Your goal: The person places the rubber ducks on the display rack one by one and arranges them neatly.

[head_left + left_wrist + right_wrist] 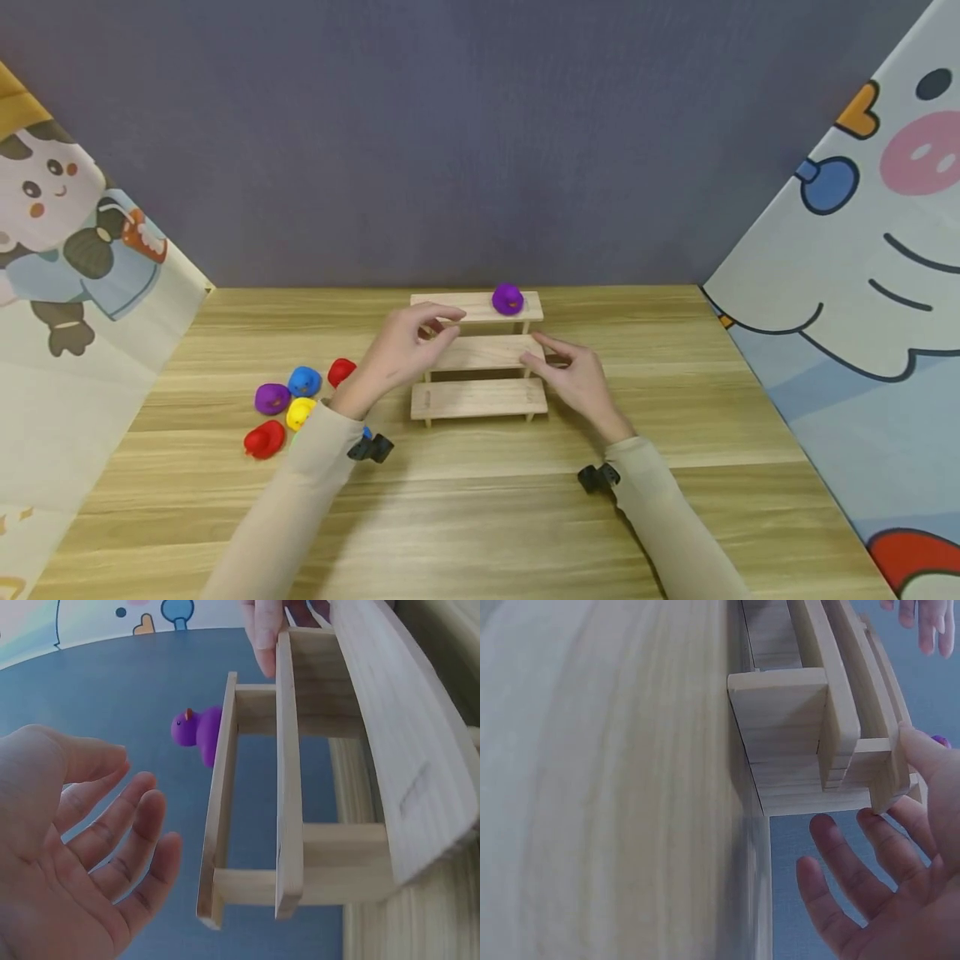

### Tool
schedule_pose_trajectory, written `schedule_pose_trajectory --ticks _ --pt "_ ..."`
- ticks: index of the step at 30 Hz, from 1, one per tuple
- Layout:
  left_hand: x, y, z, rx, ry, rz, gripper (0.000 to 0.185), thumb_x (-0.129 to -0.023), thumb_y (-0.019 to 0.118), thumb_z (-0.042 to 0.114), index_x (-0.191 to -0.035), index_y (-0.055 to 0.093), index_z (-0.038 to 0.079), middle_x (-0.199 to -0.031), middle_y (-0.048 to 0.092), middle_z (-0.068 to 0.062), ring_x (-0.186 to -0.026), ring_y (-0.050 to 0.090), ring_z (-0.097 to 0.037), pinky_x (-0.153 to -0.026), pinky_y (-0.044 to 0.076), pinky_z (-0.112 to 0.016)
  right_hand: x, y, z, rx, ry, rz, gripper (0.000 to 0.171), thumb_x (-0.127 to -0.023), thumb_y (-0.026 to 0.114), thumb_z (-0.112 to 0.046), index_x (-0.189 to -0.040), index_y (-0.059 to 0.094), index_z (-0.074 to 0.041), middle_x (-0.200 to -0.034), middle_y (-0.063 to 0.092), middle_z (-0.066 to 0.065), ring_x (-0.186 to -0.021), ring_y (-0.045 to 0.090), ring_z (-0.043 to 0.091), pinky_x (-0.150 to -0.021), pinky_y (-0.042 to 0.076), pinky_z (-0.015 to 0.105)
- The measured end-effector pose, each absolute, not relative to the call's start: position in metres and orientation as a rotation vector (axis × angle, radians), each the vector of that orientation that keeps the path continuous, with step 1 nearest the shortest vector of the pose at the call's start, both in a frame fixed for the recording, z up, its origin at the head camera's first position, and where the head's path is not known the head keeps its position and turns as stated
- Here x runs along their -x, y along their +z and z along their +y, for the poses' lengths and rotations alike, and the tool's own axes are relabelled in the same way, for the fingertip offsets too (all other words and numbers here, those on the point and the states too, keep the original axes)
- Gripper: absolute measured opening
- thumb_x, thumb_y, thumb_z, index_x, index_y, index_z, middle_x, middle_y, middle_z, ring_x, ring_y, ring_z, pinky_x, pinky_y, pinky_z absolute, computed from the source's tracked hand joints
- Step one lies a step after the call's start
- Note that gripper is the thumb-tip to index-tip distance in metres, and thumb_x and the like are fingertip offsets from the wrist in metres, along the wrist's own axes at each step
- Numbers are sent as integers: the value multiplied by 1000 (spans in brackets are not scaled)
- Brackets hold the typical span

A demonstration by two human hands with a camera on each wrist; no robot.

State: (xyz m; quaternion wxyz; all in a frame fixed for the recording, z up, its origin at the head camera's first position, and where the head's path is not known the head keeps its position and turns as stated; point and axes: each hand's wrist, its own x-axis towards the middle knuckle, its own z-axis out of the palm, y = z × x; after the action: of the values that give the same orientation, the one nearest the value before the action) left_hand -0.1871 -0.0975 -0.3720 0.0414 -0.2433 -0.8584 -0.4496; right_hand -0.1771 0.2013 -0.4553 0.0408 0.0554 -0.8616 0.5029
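Tabletop point(480, 517) below, right hand point(576, 382) pinches the three-tier wooden stand point(480, 398), likely steadying it, while left hand point(405, 343) hovers empty, fingers parted, purple toy duck point(508, 299) to its right!

Left hand point(67, 889) loosely bent, holding nothing, beside wooden stand point(289, 787). Purple duck point(202, 733) on top step (orange beak visible). Right hand point(265, 634) touches middle step, upper edge of view.
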Motion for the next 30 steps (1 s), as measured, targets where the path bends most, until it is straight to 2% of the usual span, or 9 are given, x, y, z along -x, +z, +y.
schedule_pose_trajectory --ticks 7,16,19,24,30 --pt "179 -376 -110 722 -1347 -2676 29 -104 68 18 -132 76 12 -124 77 -7 -105 71 -22 -89 62 -42 176 -457 202 -188 1540 -2639 59 -93 83 -44 -142 69 -15 -146 67 12 -106 78 31 -80 63 24" --pt "164 -381 -130 699 -1259 -2710 29 -107 66 25 -134 75 20 -135 74 -3 -105 69 -19 -91 60 -45 176 -455 202 -194 1544 -2644 59 -91 85 -44 -141 70 -17 -145 68 10 -106 78 31 -81 65 30" --pt "161 -384 -137 675 -1223 -2716 29 -107 66 24 -133 75 17 -133 74 -2 -104 69 -19 -89 59 -44 176 -456 203 -195 1543 -2644 60 -91 85 -43 -142 69 -15 -146 67 10 -107 78 32 -83 65 32" --pt "155 -390 -148 658 -1212 -2712 30 -106 66 23 -133 75 13 -130 76 -4 -102 69 -19 -88 60 -42 177 -458 204 -203 1565 -2627 60 -91 86 -39 -142 69 -13 -145 67 12 -106 79 32 -84 64 29" --pt "143 -396 -167 598 -1248 -2725 29 -106 67 26 -133 75 18 -131 75 -1 -103 68 -15 -88 60 -40 177 -457 204 -208 1575 -2643 63 -90 86 -43 -144 68 -14 -146 67 12 -105 79 29 -85 64 30"
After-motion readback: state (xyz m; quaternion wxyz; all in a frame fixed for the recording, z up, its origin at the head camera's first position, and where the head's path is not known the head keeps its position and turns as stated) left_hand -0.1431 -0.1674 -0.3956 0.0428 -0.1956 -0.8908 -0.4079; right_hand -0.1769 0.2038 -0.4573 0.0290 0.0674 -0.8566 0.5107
